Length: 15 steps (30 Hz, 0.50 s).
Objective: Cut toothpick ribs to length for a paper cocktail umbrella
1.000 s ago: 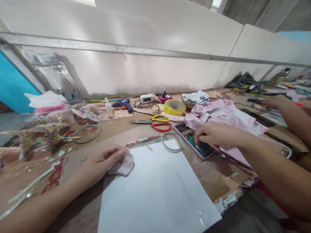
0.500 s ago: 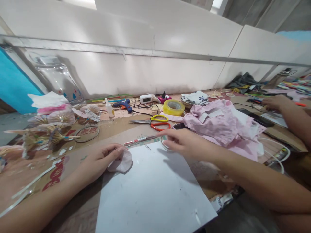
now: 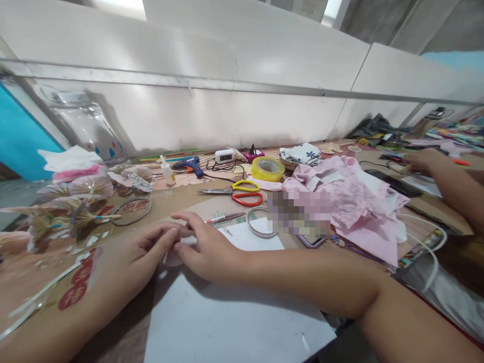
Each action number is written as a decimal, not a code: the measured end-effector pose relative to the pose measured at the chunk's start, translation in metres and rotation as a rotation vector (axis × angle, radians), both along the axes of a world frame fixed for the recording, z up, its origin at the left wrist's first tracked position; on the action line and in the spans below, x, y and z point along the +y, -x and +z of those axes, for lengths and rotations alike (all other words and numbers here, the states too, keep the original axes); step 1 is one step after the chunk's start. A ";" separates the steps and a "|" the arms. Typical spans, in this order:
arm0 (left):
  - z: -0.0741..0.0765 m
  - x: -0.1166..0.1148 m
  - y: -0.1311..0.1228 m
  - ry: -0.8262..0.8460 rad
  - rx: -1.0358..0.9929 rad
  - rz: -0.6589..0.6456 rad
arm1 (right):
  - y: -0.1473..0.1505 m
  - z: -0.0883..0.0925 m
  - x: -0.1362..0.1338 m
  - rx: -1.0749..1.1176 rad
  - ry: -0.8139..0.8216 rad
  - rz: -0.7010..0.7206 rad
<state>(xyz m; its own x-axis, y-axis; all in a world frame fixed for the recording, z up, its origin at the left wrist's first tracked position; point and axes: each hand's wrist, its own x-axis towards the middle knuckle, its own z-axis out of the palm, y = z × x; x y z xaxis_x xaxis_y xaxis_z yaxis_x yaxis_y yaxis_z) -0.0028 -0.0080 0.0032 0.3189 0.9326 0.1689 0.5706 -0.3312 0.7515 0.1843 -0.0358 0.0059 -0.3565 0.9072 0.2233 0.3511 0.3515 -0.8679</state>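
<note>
Fingers (image 3: 172, 237) hold pale disc (image 3: 173, 258)

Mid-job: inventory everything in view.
Flat rectangular sheet: 1, white, foreground centre
Thin round piece: 1, pale pink, at sheet's far-left corner, partly hidden
Metal scissors: 1, yellow and red handles, beyond sheet
Slim pen: 1, red-white, near scissors
Narrow tape ring: 1, grey, over sheet's far edge
Wide tape roll: 1, yellow, behind scissors
Glue gun: 1, blue, left of tape roll
Squeeze bottle: 1, white, beside glue gun
Crumpled fabric pile: 1, pink, right
Rectangular phone: 1, purple case, by fabric
Transparent bottle: 1, clear, far left
Paper parasols: several, pale, left
Another person's hand: 1, bare, far right
Left hand: 1, bare, at piece
Right hand: 1, bare, at piece
</note>
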 end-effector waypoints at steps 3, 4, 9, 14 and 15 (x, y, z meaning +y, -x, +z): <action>0.003 0.001 -0.002 0.054 0.006 0.052 | -0.006 -0.002 0.002 0.012 0.020 -0.040; 0.004 0.001 -0.002 0.080 0.027 0.086 | -0.008 -0.002 0.003 0.015 0.019 -0.045; 0.001 0.005 0.003 0.155 0.129 0.130 | -0.010 -0.005 0.006 0.025 0.036 -0.030; 0.006 0.006 -0.003 0.150 0.115 0.075 | -0.010 0.014 0.002 -0.102 0.034 0.029; 0.008 0.006 -0.005 0.152 0.114 0.041 | -0.013 0.024 -0.001 -0.146 0.034 0.069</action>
